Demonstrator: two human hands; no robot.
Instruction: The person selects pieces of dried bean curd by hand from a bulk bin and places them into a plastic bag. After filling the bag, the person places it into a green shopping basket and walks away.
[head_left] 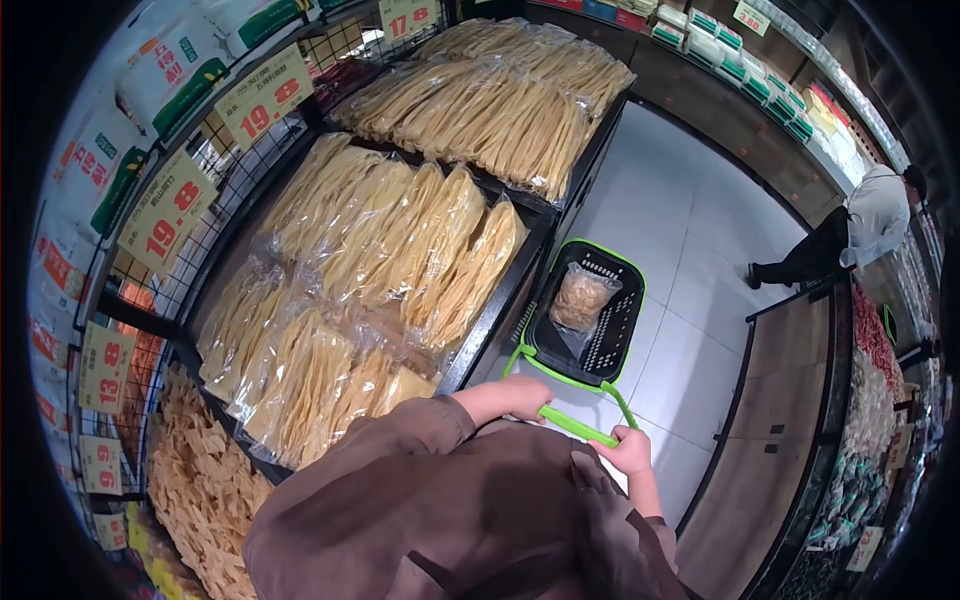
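Observation:
A black shopping basket (617, 330) with a green rim hangs or stands in front of me, low over the tiled floor; which one I cannot tell. Inside it lies a clear bag of light brown food (582, 300). My left hand (524, 397) is closed at the left part of the green handle (577, 424). Farther right, my right hand (629, 452) has its fingers wrapped round the same handle. Left of the basket, long pale yellow dried sticks in clear bags (440, 250) fill a black-edged display bin (497, 305).
More bagged sticks (490, 110) lie in the bin behind. Price signs (168, 212) and white sacks (95, 165) line the left. Loose brown pieces (205, 480) fill a lower bin. A person (880, 215) bends at the right shelves, beyond a wooden counter (770, 440).

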